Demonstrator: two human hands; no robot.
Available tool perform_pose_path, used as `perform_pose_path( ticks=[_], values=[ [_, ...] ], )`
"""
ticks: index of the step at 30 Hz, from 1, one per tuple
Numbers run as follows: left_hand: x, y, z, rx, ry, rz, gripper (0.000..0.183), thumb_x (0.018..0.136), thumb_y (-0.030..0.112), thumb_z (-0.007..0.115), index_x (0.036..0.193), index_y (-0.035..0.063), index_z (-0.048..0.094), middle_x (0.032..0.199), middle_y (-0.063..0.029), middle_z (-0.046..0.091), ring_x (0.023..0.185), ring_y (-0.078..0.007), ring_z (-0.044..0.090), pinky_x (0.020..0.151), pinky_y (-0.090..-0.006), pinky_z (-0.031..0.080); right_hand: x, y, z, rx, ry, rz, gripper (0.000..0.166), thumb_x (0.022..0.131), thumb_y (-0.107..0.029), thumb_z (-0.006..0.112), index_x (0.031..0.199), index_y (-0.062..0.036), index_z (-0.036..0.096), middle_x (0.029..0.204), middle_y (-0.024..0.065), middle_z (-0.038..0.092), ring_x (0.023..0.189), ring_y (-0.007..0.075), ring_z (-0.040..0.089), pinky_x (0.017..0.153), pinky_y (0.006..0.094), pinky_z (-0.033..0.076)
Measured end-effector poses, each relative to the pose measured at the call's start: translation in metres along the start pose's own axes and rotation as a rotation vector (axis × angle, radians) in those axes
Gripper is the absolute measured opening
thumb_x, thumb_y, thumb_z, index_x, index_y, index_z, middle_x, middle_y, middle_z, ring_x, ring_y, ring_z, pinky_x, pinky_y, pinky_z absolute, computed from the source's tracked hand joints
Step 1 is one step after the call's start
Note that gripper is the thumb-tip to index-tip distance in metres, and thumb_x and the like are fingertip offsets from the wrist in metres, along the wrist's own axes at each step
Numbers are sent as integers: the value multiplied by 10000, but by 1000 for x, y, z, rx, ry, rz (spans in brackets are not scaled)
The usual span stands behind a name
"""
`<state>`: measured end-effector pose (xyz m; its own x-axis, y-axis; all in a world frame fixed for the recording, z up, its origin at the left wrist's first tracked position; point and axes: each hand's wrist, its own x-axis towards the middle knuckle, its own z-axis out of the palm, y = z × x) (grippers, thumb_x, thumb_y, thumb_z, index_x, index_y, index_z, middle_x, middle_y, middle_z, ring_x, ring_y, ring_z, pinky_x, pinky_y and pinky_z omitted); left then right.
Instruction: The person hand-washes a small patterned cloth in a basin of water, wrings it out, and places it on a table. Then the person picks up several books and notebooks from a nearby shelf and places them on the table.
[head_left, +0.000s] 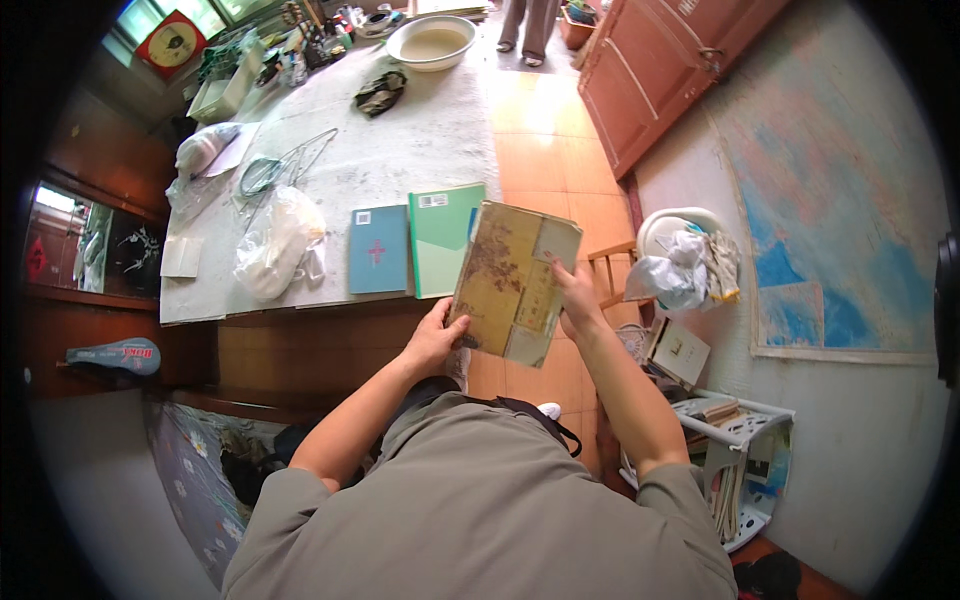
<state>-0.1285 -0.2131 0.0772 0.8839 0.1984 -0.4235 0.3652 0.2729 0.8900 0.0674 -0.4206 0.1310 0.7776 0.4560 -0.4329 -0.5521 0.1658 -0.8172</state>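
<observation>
A worn book with a yellow-brown cover (499, 277) is held in front of me, over the table's near right corner and the tiled floor. My left hand (439, 334) grips its lower left edge, thumb on the cover. At its right edge, my right hand (576, 296) holds it with the thumb on top. Just left of it, partly covered by it, a green book (442, 247) lies on the white-covered table (420, 142). Beside that one lies a blue book (377, 251) with a red mark on its cover.
A plastic bag (279, 244) and coiled tubing (261, 176) lie left on the table; a basin (432, 45) and a dark cloth (380, 94) are farther back. A person's legs (529, 26) show beyond, near the red door (660, 67). Right stand a bucket (679, 217) and white shelf (739, 427).
</observation>
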Motion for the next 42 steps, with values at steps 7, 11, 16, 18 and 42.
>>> perform_pose_path(
  ticks=[7,11,16,18,42],
  values=[
    [42,28,-69,494,329,67,459,1023,349,640,1332,13,603,1188,-205,732,1098,-334,699,960,-417,522,116,23,91,-189,-104,121,445,1094,-249,557,1464,-24,455,1364,146,617,1214,254,619,1035,424,506],
    [54,34,-79,912,387,-123,496,998,406,664,1245,-19,600,1276,-265,636,1207,-441,616,1006,-500,502,142,35,99,-412,-113,158,650,1032,-373,667,1522,-36,407,1410,153,602,1278,281,583,1078,471,465],
    [61,15,-80,931,361,-131,510,950,390,727,1188,-35,580,1265,-279,606,1218,-470,588,1022,-534,490,154,66,89,-486,-168,150,977,952,-429,743,1638,-12,185,1579,224,442,1417,328,485,1144,454,431],
    [62,12,-83,968,377,-121,489,935,368,743,1170,-29,579,1241,-281,618,1213,-469,589,1019,-535,488,145,58,100,-407,-204,138,968,941,-423,762,1628,-13,216,1570,224,454,1403,326,496,1130,452,445],
    [-25,28,347,992,-937,296,568,923,261,796,1356,-19,558,1296,-219,645,1088,-323,708,913,-420,583,-338,12,-289,-224,801,-646,121,1032,-145,667,1120,-66,693,1002,15,721,879,103,670,798,263,546]
  ],
)
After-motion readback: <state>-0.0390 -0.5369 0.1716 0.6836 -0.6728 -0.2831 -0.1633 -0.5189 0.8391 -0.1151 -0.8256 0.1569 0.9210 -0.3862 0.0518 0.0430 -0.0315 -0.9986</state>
